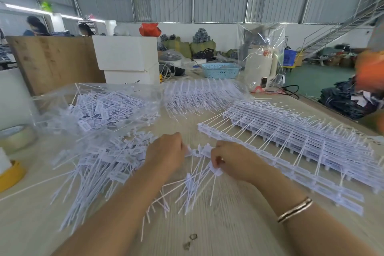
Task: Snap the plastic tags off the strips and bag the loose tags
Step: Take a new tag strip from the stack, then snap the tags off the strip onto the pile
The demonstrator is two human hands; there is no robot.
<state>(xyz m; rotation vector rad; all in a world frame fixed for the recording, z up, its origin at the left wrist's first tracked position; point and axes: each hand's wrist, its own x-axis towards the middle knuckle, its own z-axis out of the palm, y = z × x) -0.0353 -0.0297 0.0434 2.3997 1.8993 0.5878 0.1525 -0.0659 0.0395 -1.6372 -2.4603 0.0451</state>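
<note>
You're mid-snap: your left hand (pixel 166 151) and right hand (pixel 230 162) each pinch an end of one strip (pixel 199 151) just above the table (pixel 228 224). Next, twist the tags free onto the loose pile (pixel 99 164); the bag (pixel 99 106) lies behind.

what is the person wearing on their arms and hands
Both forearms are bare, with no sleeves in view and no gloves on the left hand or the right hand. The only item worn is a thin metallic bangle, rose-gold with a dark stripe, on the right wrist.
</note>
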